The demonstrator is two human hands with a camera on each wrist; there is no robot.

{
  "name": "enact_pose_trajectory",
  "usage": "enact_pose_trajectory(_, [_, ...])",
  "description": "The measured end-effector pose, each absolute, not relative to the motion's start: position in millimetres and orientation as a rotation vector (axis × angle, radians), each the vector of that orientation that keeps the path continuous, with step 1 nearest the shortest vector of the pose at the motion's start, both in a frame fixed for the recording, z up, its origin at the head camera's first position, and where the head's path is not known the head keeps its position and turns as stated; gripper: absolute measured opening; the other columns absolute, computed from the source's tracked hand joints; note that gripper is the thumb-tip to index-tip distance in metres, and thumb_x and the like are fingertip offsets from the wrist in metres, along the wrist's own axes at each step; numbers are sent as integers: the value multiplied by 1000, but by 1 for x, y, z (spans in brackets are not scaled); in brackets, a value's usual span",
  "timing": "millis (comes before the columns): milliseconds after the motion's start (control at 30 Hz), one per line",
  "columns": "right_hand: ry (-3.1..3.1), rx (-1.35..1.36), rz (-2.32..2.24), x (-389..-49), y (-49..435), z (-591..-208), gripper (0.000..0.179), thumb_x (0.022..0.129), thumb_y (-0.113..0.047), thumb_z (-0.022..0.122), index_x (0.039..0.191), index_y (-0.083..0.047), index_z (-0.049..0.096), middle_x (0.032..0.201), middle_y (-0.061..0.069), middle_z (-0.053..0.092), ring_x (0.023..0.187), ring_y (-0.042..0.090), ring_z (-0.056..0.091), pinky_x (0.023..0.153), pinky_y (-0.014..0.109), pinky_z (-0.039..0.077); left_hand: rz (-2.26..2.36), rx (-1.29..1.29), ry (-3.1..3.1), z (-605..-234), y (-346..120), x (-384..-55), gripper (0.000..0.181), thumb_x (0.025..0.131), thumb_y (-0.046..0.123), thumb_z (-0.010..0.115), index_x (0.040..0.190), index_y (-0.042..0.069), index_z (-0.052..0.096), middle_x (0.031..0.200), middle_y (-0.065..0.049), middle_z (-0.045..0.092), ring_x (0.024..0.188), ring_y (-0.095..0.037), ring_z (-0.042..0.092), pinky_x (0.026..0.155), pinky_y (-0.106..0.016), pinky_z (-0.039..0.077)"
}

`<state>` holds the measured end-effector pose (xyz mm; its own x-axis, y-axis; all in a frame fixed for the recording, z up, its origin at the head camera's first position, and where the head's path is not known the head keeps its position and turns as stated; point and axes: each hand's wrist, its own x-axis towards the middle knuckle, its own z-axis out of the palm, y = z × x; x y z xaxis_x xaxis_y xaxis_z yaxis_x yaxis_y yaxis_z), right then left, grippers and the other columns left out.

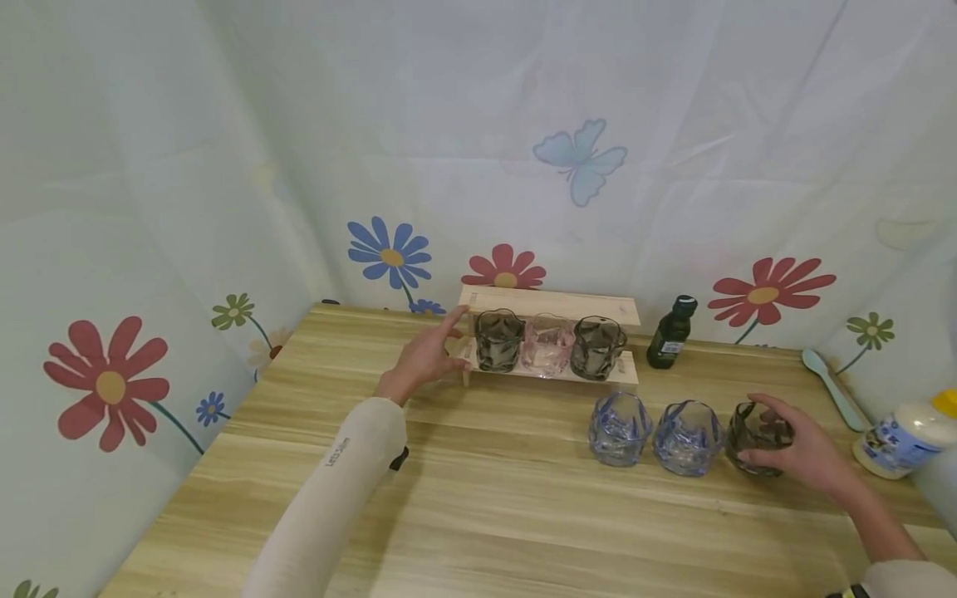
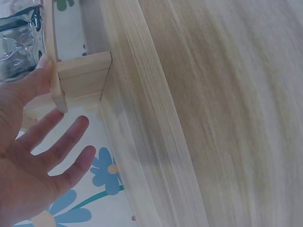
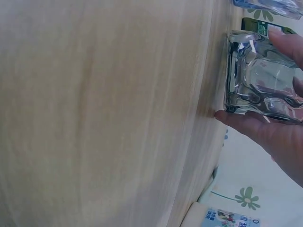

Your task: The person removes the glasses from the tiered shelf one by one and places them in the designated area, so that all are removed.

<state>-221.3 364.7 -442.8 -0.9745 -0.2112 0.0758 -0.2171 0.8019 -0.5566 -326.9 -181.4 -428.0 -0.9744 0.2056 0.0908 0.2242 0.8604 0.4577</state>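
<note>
The left hand (image 1: 426, 359) pinches the wooden rack (image 1: 553, 304); the right hand (image 1: 806, 453) grips a dark glass (image 1: 743, 433), a blue glass (image 1: 686, 440) just left of it. Sideways drift could knock the two together.

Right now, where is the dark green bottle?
In the head view, the dark green bottle stands right of centre near the back of the table, just right of the wooden rack.
</note>
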Motion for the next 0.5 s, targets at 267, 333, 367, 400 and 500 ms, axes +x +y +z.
enact_pose_trajectory(267, [-2973, 361, 942, -218, 367, -444, 92, 76, -21, 88, 148, 5, 37, 118, 29, 58, 100, 4, 52, 69, 26, 48, -748, -341, -2993, -426, -181, -325, 102, 81, 27, 84, 159, 34, 19, 140, -6, 62, 95, -29, 70, 92, -53, 52])
enact_pose_trajectory(333, [-2968, 364, 944, -218, 368, -445, 92, 76, -21, 88, 148, 5, 37, 119, 29, 58, 96, -8, 45, 70, 27, 48, -752, -338, -2992, -425, -181, -324, 101, 81, 27, 84, 159, 34, 19, 140, -6, 62, 96, -30, 70, 93, -54, 51])
enact_pose_trajectory(367, [-2967, 365, 951, -217, 368, -445, 92, 76, -21, 88, 148, 5, 36, 120, 30, 57, 96, -12, 41, 71, 27, 48, -753, -336, -2992, -425, -181, -323, 101, 81, 27, 84, 159, 34, 19, 140, -6, 62, 96, -30, 70, 94, -54, 51])
enact_pose_trajectory(400, [-2961, 367, 960, -217, 368, -445, 92, 76, -21, 88, 148, 5, 36, 120, 30, 57, 96, -15, 39, 71, 26, 48, -755, -335, -2991, -425, -181, -323, 101, 81, 27, 84, 159, 34, 20, 140, -6, 62, 96, -30, 70, 94, -54, 51])
enact_pose_trajectory(500, [-2949, 372, 1001, -215, 369, -446, 92, 77, -18, 87, 148, 6, 34, 123, 32, 54, 97, -20, 35, 70, 25, 48, -758, -331, -2992, -425, -180, -323, 101, 81, 27, 85, 159, 34, 20, 140, -6, 62, 98, -31, 70, 96, -55, 50])
